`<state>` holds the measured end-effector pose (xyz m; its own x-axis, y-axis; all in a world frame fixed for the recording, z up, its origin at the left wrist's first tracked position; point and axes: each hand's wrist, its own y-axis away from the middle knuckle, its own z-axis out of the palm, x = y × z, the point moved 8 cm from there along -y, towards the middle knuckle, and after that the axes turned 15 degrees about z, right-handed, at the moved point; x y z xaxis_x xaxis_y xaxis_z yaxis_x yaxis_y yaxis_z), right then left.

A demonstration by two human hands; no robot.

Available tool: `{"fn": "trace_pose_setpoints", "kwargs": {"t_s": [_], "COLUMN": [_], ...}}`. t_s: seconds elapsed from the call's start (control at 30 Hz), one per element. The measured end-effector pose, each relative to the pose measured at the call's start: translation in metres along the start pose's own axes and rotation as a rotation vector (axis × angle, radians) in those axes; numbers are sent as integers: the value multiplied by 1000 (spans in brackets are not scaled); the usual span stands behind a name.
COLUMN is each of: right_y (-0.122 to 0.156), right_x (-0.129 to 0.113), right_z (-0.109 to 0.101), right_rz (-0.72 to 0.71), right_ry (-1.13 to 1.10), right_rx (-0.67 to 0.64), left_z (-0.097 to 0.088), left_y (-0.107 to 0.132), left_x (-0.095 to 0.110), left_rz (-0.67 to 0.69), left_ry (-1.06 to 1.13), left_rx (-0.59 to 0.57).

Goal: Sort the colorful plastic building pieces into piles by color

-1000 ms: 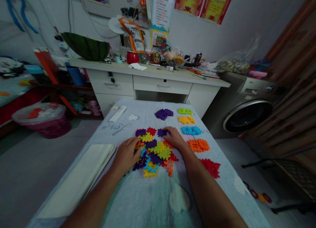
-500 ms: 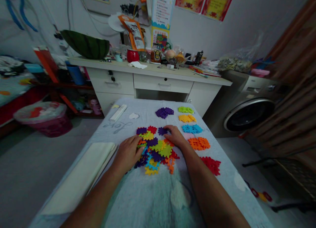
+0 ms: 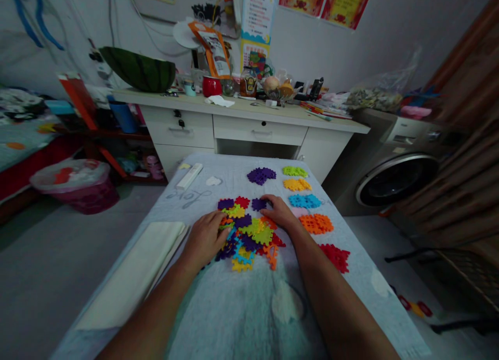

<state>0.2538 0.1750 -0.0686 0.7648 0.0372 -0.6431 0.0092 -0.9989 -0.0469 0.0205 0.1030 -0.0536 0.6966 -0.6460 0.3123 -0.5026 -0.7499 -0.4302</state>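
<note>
We see two bare hands over a table (image 3: 234, 318) spread with a pale blue cloth. The left hand (image 3: 206, 239) lies along the left margin of a mixed pile (image 3: 253, 237) of toothed plastic pieces, its fingers curved toward orange and green ones; we cannot tell whether it grips any of them. The right hand (image 3: 279, 213) reaches in from the opposite side, thumb and index finger at the right edge of a flat purple piece (image 3: 258, 204), which lies just beyond the pile; we cannot tell whether they pinch it or merely touch it. Farther from the person, we note a purple heap (image 3: 261, 176). To the right, five single-colour heaps form a column, from far to near: green heap (image 3: 294, 171), yellow heap (image 3: 297, 184), blue heap (image 3: 304, 201), orange heap (image 3: 316, 223) and red heap (image 3: 336, 258), the last partly hidden by the right forearm. At left we observe a white bar (image 3: 189, 176) and, nearer, a folded cream cloth (image 3: 132, 277).
</note>
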Motion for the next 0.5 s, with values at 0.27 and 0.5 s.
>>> {"fn": "trace_pose_setpoints", "kwargs": {"t_s": [0.27, 0.5], "right_y": [-3, -3], "right_x": [3, 3], "right_z": [1, 0], "right_rz": [3, 18], "right_ry": [-14, -45], "right_rx": [3, 9], "left_z": [-2, -1], "left_y": [0, 0], "left_x": [-1, -2], "left_rz": [-12, -20], "left_ry": [40, 27], "left_rx": [41, 25]}}
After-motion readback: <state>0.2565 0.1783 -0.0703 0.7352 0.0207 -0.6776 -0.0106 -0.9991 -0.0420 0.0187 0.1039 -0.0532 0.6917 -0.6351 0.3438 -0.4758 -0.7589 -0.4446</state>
